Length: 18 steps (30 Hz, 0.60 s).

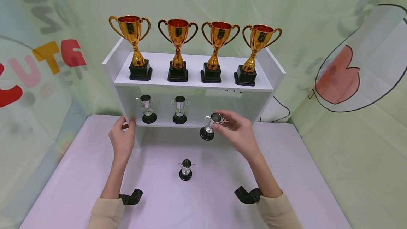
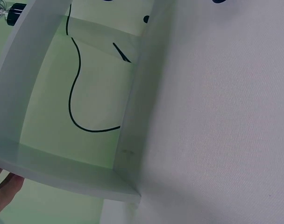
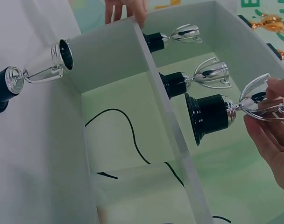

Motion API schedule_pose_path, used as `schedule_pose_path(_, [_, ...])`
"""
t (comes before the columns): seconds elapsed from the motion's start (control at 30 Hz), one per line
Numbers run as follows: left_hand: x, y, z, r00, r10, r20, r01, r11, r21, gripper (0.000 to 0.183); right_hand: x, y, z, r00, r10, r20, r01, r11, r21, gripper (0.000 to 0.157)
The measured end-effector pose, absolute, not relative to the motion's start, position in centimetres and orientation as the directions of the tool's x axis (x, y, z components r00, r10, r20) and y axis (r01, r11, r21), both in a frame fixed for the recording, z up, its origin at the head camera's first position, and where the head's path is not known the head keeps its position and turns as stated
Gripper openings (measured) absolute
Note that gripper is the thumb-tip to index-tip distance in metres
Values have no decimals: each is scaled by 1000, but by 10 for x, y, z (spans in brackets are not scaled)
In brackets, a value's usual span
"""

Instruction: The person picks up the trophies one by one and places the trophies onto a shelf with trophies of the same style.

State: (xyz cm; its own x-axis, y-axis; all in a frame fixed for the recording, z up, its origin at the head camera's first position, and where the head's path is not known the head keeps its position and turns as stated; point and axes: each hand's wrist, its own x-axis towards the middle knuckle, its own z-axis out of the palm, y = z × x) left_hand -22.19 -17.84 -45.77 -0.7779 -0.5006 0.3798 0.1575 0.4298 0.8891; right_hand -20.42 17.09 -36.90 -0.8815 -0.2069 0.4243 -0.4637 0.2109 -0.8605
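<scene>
In the head view my right hand (image 1: 236, 131) pinches a small silver trophy cup (image 1: 210, 124) by its upper part. Its black round base (image 3: 207, 116) hangs in front of the lower level, tilted in the head view. My left hand (image 1: 123, 139) grips the left side panel of the white shelf (image 1: 190, 87), thumb at the front edge and fingers (image 2: 9, 191) on the outer face. Two silver cups stand upright on the lower level, the left one (image 1: 147, 109) and the middle one (image 1: 180, 109). Another silver cup (image 1: 186, 170) stands on the table in front.
Several gold trophies (image 1: 178, 45) with black square bases stand in a row on the top level. The shelf stands on a table with a pale cloth (image 1: 203, 200). Printed curtains (image 1: 343, 63) hang around it, and a black cable (image 1: 283, 107) lies behind on the right.
</scene>
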Motion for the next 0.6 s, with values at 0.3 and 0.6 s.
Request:
schedule_pose_path(0.3, [-222, -178, -457, -775, -503, 382, 158, 430, 889, 30, -227, 172, -358, -936, -168, 310, -347, 268, -899, 41])
schedule_pose_path(0.6, [-223, -178, -459, -776, -505, 379, 156, 429, 890, 30, -246, 165, -355, -944, -169, 285, -329, 376, -866, 45])
